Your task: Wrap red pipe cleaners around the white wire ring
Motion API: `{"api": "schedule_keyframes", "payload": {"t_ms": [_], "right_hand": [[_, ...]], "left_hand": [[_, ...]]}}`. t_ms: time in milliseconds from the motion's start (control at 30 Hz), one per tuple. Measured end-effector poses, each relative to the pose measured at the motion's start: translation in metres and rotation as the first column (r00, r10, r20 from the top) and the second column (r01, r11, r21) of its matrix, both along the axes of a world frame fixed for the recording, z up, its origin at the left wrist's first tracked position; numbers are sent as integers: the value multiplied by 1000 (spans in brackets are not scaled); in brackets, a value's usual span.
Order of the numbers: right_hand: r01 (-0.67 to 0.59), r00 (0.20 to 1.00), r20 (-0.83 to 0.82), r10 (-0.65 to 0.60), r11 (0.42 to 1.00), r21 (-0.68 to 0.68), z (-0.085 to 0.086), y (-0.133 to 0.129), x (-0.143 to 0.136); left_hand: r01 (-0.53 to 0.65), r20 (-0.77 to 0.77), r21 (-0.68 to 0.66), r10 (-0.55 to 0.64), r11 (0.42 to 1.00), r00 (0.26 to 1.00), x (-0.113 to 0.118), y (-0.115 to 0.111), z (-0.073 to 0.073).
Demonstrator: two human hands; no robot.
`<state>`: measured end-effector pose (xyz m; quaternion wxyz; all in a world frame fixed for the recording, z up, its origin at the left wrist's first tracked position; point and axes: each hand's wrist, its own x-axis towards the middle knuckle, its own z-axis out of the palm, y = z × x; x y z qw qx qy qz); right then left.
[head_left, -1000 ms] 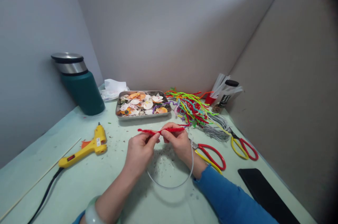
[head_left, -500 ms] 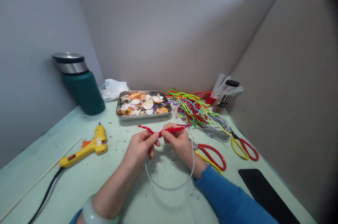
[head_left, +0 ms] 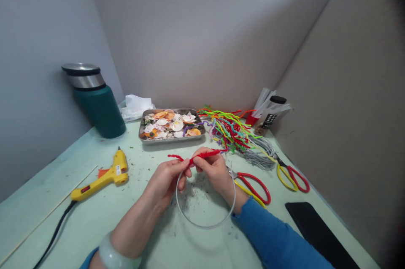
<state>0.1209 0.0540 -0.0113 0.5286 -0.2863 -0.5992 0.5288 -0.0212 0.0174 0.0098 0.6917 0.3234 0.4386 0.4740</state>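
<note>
My left hand (head_left: 169, 176) pinches a fuzzy red pipe cleaner (head_left: 206, 154) between thumb and fingers. Close beside it, my right hand (head_left: 212, 168) grips the same pipe cleaner, whose thicker part slants up to the right. One loose red end sticks out past the left fingertips. A pale grey wire hoop (head_left: 205, 227) hangs below both hands, over the table. Its upper part runs behind the fingers, so how the pipe cleaner sits on it is partly hidden.
A metal tray of seashells (head_left: 172, 139) stands behind the hands, with a pile of coloured pipe cleaners (head_left: 230, 129) beside it. Scissors (head_left: 257, 186) lie near my right wrist. At left are a yellow glue gun (head_left: 101, 182) and a green bottle (head_left: 101, 110); a black flat object (head_left: 316, 231) lies right.
The pipe cleaner's right end has tilted upward and its left end sits slightly lower. The wire hoop has shifted a little to the right. Both hands keep their hold.
</note>
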Motion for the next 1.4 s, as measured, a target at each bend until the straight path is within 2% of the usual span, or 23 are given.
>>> {"api": "schedule_keyframes", "payload": {"t_ms": [233, 667, 800, 967, 1133, 1400], "right_hand": [[-8, 1000, -25, 8, 1000, -9, 1, 0, 0], [-36, 997, -64, 34, 999, -29, -1, 0, 0], [-52, 996, -72, 49, 998, -34, -2, 1, -1], [-38, 997, -68, 32, 996, -86, -8, 4, -1], [-11, 988, -157, -10, 991, -131, -13, 7, -1], [-28, 989, -145, 10, 991, -127, -12, 7, -1]], "left_hand": [[84, 116, -7, -82, 996, 990, -1, 2, -3], [148, 324, -94, -111, 984, 940, -3, 2, -4], [150, 319, -86, -115, 985, 941, -3, 1, -3], [40, 257, -34, -30, 999, 966, -1, 0, -1], [-24, 202, -13, 26, 1000, 979, -1, 0, 1], [-30, 170, -59, 40, 998, 985, -4, 0, 1]]}}
